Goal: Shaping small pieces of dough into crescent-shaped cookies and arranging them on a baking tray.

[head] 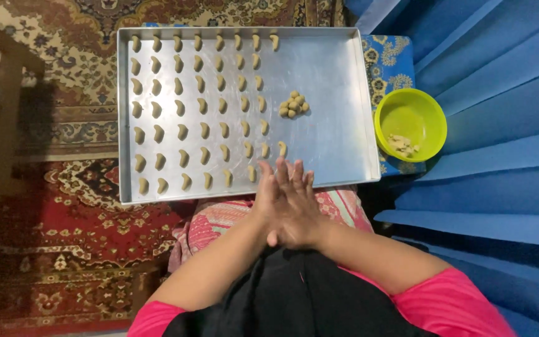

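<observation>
Patterned red carpet, a metal baking tray (338, 143) on it, and two palms pressed flat together at its near edge.

Down low, the left hand (268, 203) and right hand (297, 209) meet palm to palm, fingers straight and pointing at the tray, with the right lying over the left; whatever sits between them is hidden, so I cannot tell if they hold anything. Under the wrists there's a pink patterned cloth (219, 221). Just beyond the fingertips, rows of curved dough pieces (202, 106) fill the left half of the tray. Farther ahead and slightly right, a small heap of dough balls (294, 104) rests on bare metal. Off to the right, beside the tray, a lime green bowl (428, 112) holds a few pale bits, with blue cloth folds (500, 75) behind it.
</observation>
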